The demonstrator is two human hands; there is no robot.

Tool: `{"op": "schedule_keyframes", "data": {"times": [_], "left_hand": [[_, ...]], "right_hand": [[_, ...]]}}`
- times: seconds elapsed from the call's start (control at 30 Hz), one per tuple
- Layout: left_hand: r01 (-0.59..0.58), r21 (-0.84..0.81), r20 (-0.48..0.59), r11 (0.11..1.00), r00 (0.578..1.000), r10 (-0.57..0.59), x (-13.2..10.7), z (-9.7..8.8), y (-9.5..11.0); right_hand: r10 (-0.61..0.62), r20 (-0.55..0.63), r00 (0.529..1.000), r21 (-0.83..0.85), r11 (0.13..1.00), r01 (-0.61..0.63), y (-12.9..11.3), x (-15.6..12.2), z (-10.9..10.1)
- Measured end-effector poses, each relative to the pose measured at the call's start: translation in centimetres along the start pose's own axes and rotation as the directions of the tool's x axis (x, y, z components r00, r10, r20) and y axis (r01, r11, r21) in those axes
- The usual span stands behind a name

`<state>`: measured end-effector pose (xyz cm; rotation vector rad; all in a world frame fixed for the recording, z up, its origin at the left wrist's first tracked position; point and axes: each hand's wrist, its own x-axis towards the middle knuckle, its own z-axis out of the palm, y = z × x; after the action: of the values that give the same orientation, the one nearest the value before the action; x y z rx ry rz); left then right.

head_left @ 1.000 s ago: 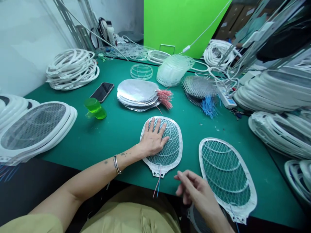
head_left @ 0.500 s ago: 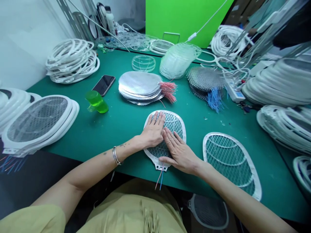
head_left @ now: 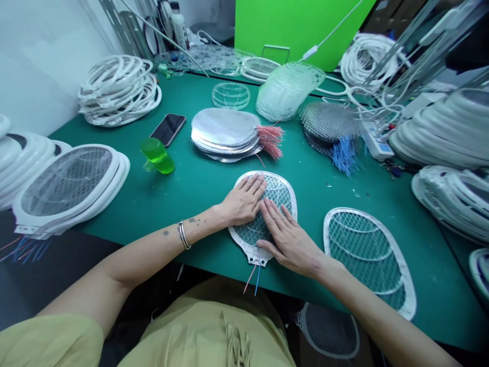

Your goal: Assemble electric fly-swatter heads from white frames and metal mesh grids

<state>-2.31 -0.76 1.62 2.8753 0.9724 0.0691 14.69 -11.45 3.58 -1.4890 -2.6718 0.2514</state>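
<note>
Left hand (head_left: pixel 244 201) and right hand (head_left: pixel 289 239) press flat, fully extended, gripping nothing, on white-framed mesh panel (head_left: pixel 280 190); similar panel (head_left: pixel 364 250) lies rightward on surface (head_left: pixel 194 191).

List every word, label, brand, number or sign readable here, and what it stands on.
None can be read.
White bottle at the back: any marking is too small and blurred.
White power strip: any marking is too small.
Phone: dark screen, no readable text.
Racket head under both hands: no lettering visible.
</note>
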Motion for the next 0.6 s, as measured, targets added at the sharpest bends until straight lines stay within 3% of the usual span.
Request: {"op": "schedule_keyframes", "data": {"times": [0.17,0.23,0.3,0.37,0.4,0.47,0.6], "left_hand": [[0.035,-0.075,-0.001,0.997,0.999,-0.035,0.3,-0.3,-0.2],[0.075,-0.186,-0.075,0.98,0.993,-0.09,-0.6,-1.3,-0.1],[0.018,-0.303,-0.183,0.953,0.98,-0.077,-2.8,-2.7,0.1],[-0.206,-0.35,-0.24,0.914,0.963,0.126,-5.8,-3.8,0.7],[-0.35,-0.341,-0.23,0.873,0.931,0.283,-7.4,-4.1,1.1],[-0.53,-0.278,-0.203,0.801,0.847,0.491,-10.2,-3.8,1.9],[-0.646,-0.113,-0.319,0.755,0.743,0.588,-12.5,-1.6,3.5]], "right_hand": [[-0.016,0.051,0.999,0.005,1.0,0.016,-0.1,0.0,1.4],[-0.018,0.069,0.997,0.019,1.0,0.017,0.1,0.0,1.5],[-0.017,0.096,0.995,0.038,0.999,0.014,0.2,0.1,1.2],[-0.027,0.131,0.991,0.073,0.997,0.018,0.3,0.1,0.8],[-0.042,0.148,0.988,0.094,0.995,0.028,0.4,0.1,0.6],[-0.081,0.184,0.98,0.129,0.99,0.057,0.6,0.2,0.1],[-0.104,0.25,0.963,0.137,0.988,0.071,0.8,0.3,-0.5]]}}
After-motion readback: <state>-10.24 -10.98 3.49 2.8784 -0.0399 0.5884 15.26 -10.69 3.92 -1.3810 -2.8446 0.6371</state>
